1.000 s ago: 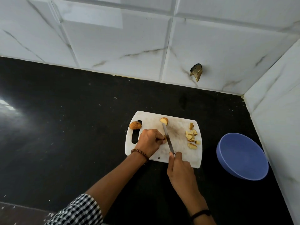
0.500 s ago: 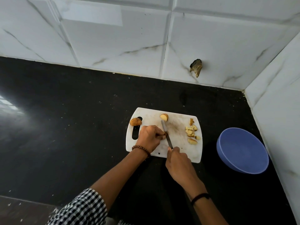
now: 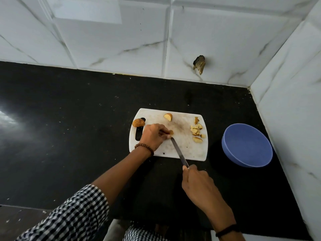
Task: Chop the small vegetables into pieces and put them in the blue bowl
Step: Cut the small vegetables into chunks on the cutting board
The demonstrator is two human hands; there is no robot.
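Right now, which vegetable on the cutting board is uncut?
The brown whole vegetable at the left edge of the cutting board, beside its handle slot. The half at the far edge and the pieces on the right show pale cut faces.

Glossy black countertop (image 3: 69,136), scuffed white plastic cutting board (image 3: 184,146), smooth matt blue bowl (image 3: 246,146), marble-look tiles (image 3: 121,40).
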